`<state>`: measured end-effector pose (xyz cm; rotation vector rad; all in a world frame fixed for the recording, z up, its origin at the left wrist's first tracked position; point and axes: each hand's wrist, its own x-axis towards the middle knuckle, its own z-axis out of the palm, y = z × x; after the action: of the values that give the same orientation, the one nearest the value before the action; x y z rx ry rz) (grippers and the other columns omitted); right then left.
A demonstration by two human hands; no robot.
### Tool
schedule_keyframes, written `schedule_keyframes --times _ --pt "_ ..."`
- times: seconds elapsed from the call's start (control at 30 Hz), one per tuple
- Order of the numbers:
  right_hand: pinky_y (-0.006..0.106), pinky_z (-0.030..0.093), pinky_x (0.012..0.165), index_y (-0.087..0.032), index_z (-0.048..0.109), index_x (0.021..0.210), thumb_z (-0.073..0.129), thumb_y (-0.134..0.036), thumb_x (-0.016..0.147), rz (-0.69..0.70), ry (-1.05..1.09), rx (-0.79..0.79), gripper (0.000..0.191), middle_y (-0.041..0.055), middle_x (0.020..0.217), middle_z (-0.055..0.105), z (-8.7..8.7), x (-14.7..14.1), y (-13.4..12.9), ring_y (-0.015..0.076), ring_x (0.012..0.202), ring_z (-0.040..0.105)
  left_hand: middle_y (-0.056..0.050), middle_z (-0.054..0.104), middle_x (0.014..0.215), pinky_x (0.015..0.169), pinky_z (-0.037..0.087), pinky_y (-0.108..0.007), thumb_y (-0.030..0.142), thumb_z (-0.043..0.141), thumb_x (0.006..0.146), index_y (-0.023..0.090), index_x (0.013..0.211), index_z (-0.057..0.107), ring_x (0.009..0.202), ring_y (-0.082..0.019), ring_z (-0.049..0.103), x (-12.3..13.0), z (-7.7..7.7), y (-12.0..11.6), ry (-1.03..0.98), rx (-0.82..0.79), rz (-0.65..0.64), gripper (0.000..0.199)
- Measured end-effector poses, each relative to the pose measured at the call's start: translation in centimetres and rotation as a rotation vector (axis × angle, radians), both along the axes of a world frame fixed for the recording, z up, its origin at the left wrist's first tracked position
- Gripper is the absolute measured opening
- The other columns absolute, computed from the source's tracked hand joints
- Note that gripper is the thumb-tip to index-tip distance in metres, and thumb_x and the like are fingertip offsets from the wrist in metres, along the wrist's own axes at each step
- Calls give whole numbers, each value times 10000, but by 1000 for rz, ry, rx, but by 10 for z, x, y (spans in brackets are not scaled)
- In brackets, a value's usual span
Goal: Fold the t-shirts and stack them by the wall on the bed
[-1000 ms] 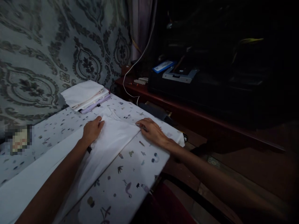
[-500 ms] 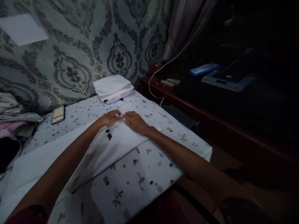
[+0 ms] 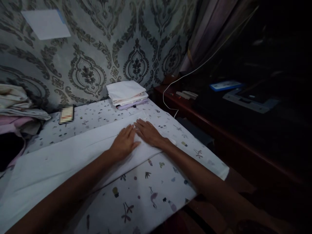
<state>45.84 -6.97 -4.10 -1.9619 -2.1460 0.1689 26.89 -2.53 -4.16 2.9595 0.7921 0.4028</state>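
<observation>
A long white cloth (image 3: 60,156) lies folded in a strip across the patterned sheet (image 3: 156,191), running from the lower left to the middle. Flat on its far right part rests my left hand (image 3: 124,141), palm down, fingers forward and thumb apart. Just right of it, my right hand (image 3: 148,131) also lies flat on the cloth, its fingertips almost touching those of my left hand. Neither hand grips anything. Beyond the hands sits a stack of folded cloths (image 3: 126,92), white on top with a purple one low down.
At the far left is a pile of clothes (image 3: 17,107). A phone-like object (image 3: 66,114) lies by the patterned wall. To the right stands a dark red ledge (image 3: 195,112) with a white cable (image 3: 168,86) hanging over it.
My left hand has gone from a pinch near the cloth's edge to lying flat on it. The cloth's top layer looks flatter and its dark marks no longer show. The view has shifted slightly left.
</observation>
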Motion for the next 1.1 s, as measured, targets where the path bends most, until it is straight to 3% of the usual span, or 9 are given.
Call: schedule_keyframes --times 0.1,0.17,0.37,0.47,0.57,0.73,0.87,0.93,1.1 --pt "451 203 1232 -118 364 1537 261 -444 1045 -16 -14 -34 598 145 1625 314 -6 2 2 231 1527 221 -234 374 1575 1214 263 -517 628 301 986 62 1487 385 1506 -321 276 6 -23 -8 69 1 3 760" --pt "467 218 1227 -110 361 1535 269 -443 1039 -19 -30 -18 605 158 1624 306 -11 4 3 238 1524 228 -216 309 1607 1236 204 -525 651 250 985 79 1522 351 1528 -311 204 5 -25 -9 110 -40 27 791" --pt "545 290 1189 -155 417 1503 289 -455 1010 -45 -122 36 591 151 1599 364 -20 9 3 274 1492 313 -203 183 1638 1269 123 -494 716 220 948 40 1562 272 1546 -298 99 -38 7 -8 185 -237 36 915" --pt "559 294 1188 -155 459 1479 259 -476 1009 -74 -143 53 604 150 1576 408 -14 0 15 297 1483 330 -171 172 1654 1277 90 -441 653 244 980 50 1576 235 1553 -272 86 -71 25 4 138 -279 176 847" --pt "518 276 1206 -131 453 1487 216 -481 1017 -34 -143 63 632 158 1591 382 -6 -22 35 298 1497 297 -172 166 1659 1266 126 -453 576 232 1013 53 1574 228 1553 -280 85 -106 32 27 98 -292 366 767" --pt "539 346 1155 -143 451 1479 251 -493 991 41 -166 15 633 166 1571 413 -18 -41 65 319 1464 358 -203 223 1640 1232 155 -538 514 305 1010 81 1544 293 1539 -314 159 -199 15 56 155 -339 595 687" --pt "525 346 1154 -168 455 1478 248 -503 976 40 -188 48 638 147 1572 417 -34 -32 70 312 1465 355 -182 209 1652 1230 131 -517 450 330 998 85 1542 289 1547 -283 134 -292 4 59 196 -286 804 657" --pt "516 341 1159 -181 450 1485 248 -520 971 31 -183 37 648 136 1580 408 -36 -30 71 310 1468 352 -191 258 1637 1223 173 -487 422 342 987 70 1520 333 1537 -286 183 -324 6 61 181 -270 848 638" --pt "510 337 1162 -159 465 1476 254 -530 963 17 -174 -26 667 148 1577 410 -28 -33 72 311 1463 361 -171 576 1427 1127 353 -350 325 306 975 125 1312 589 1357 -246 501 -349 20 75 143 -239 891 483"
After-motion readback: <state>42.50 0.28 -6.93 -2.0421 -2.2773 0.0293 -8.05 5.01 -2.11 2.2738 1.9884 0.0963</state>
